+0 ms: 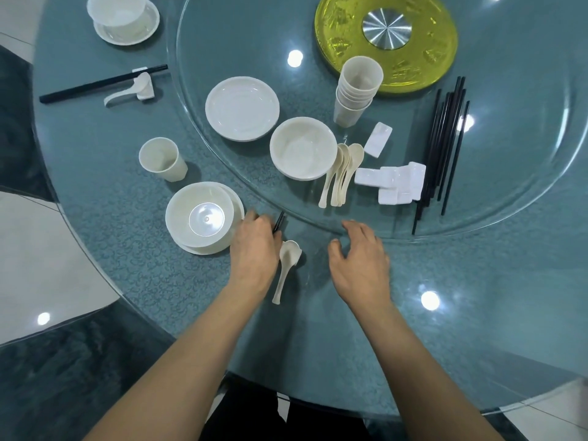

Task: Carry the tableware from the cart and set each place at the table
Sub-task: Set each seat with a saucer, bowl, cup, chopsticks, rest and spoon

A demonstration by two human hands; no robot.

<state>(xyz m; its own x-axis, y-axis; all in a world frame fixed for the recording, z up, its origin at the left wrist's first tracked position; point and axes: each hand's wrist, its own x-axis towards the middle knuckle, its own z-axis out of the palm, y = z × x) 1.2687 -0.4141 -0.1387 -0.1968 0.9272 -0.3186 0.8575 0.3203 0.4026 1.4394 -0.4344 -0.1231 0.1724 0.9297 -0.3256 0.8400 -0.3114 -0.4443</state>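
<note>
Teal glass table (pixel 143 272): L hand (pixel 254 246) grip holds black chopsticks (pixel 279 221) beside cream spoon (pixel 286 265); R hand (pixel 359 259) grip wide, empty.

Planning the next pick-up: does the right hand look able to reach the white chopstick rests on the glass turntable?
Probably yes. The right hand is open and empty, and the chopstick rests lie just beyond it near the turntable edge, only bare glass between.

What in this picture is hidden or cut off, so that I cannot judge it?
Head view: chopsticks, mostly hidden under the left hand; grip unclear.
Head view: far bowl, cut off by the top edge.
Head view: the cart lies outside the frame.
</note>
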